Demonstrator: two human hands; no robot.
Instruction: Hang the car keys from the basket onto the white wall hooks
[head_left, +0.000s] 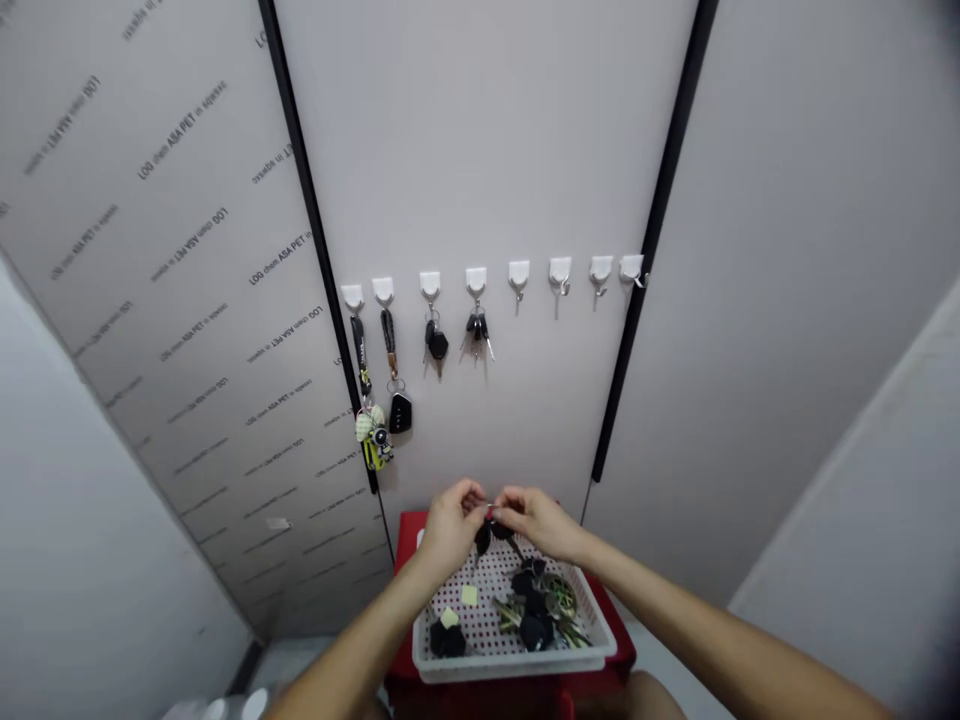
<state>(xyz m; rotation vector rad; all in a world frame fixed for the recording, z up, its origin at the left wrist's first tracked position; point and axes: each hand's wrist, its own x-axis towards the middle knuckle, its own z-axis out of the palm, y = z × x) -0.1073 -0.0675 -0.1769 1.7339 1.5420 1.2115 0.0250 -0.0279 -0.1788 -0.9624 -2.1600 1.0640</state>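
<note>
Over the far end of a white plastic basket (pixel 517 662), my left hand (pixel 452 522) and my right hand (pixel 541 522) meet fingertip to fingertip. Both pinch a small metal ring, and black-headed keys (pixel 484 540) hang just below the fingers. The ring itself is mostly hidden by the fingertips. Beneath my hands, the basket holds a pile of loose keys (pixel 534 625), black and brass-coloured. A black key fob or key head (pixel 447 640) lies at its near left, with small yellow paper squares (pixel 469 596) close by.
A red stool or table (pixel 409 525) carries the basket. On the wall ahead runs a row of several white hooks (pixel 476 280). The left ones bear a charm keychain (pixel 373 430), a car key (pixel 400 412) and key bunches (pixel 436 345). Black strips (pixel 637 310) flank the panel.
</note>
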